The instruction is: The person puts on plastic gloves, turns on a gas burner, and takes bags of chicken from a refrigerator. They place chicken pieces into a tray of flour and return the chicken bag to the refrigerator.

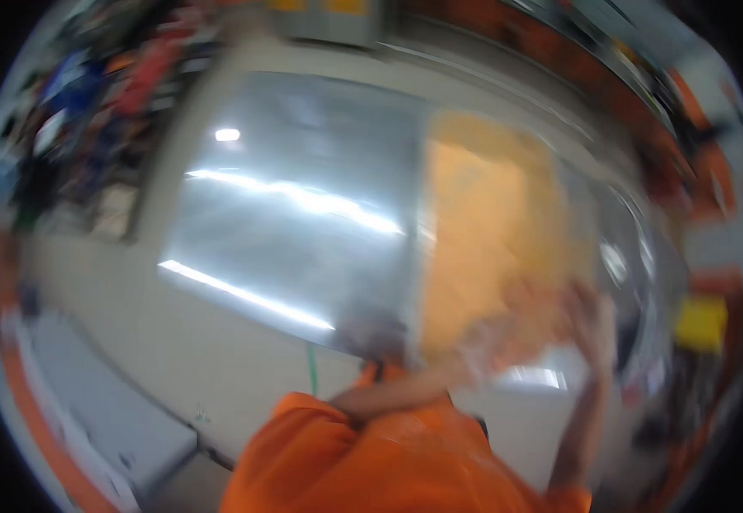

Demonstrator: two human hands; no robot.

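Observation:
Both of my hands are at the lower right of a worktable, smeared by motion. My left hand (pixel 508 333) reaches in from the left over the near edge of a wide yellow-orange layer (pixel 474 222) that looks like dough or powder. My right hand (pixel 589 325) is raised beside it, close to the layer's right edge. The forearms look dusted with something pale. Whether either hand holds anything is too blurred to tell. The yellow layer lies on the right part of a shiny metal tabletop (pixel 303 248).
At the right of the table is a shiny, clear-looking bag or container (pixel 624 256). A yellow object (pixel 701 323) sits farther right. Crowded shelves (pixel 115 120) stand at the upper left, a grey bench or cabinet (pixel 106 393) at the lower left, and a grey cabinet (pixel 337 24) beyond the table.

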